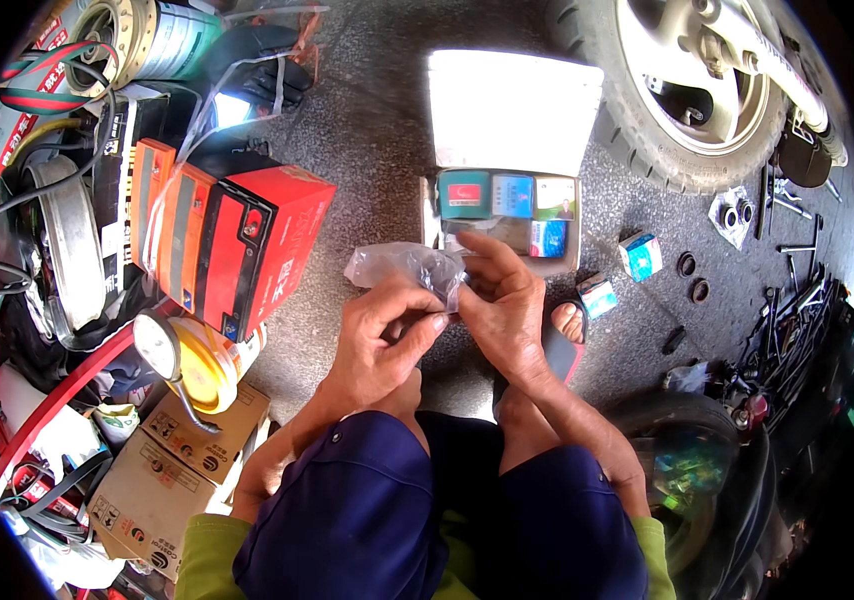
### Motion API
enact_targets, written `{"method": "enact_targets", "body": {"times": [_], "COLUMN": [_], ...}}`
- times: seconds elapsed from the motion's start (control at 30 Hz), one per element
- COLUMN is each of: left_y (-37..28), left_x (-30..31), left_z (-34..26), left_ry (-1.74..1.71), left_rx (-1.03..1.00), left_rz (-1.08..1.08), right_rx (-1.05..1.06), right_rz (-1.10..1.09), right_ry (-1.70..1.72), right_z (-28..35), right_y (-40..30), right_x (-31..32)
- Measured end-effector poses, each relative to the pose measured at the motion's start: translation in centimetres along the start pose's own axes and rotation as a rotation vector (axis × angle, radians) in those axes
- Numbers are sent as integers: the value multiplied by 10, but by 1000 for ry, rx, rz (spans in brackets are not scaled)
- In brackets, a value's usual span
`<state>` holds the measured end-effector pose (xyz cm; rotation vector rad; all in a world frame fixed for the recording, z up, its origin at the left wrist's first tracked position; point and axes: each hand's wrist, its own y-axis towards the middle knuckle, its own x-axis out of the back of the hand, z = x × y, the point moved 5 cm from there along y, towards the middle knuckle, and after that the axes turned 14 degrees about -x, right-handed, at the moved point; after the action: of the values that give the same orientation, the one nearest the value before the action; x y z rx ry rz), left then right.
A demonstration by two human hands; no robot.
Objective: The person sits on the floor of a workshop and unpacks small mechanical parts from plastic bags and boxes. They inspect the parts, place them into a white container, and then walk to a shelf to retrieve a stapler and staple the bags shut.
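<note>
Both my hands hold a clear plastic bag (397,262) above the floor. My left hand (382,337) pinches its near edge between thumb and fingers. At the bag's right end, my right hand (506,315) grips the plastic with thumb and fingers; what the bag contains, if anything, I cannot tell. Just beyond the hands stands an open carton (573,262) with its white lid flap (515,109) raised. Inside lie several small boxes, among them a teal box (464,195) and a blue-and-white box (548,238).
Two small blue-and-white boxes (641,256) and two dark rings (699,290) lie on the floor at right. A motorcycle wheel (689,169) stands at the upper right, scattered hand tools (779,322) below it. Red-and-orange batteries (277,225) and Castrol cartons (164,487) crowd the left.
</note>
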<state>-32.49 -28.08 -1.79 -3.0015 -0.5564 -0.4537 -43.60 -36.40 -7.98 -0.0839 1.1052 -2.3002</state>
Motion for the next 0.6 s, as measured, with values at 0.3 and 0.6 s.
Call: {"method": "enact_targets", "body": {"times": [0.3, 0.6], "left_y": [30, -9], "left_x": [42, -10], "left_z": [30, 81], "left_ry": [-150, -759], "left_rx": [60, 653], "left_rz": [-501, -261], "right_rx": [-26, -17], "right_rz": [149, -61], "right_ry": [53, -74], "right_z": [12, 8], "right_y": [3, -1], "right_x": [-4, 12]}}
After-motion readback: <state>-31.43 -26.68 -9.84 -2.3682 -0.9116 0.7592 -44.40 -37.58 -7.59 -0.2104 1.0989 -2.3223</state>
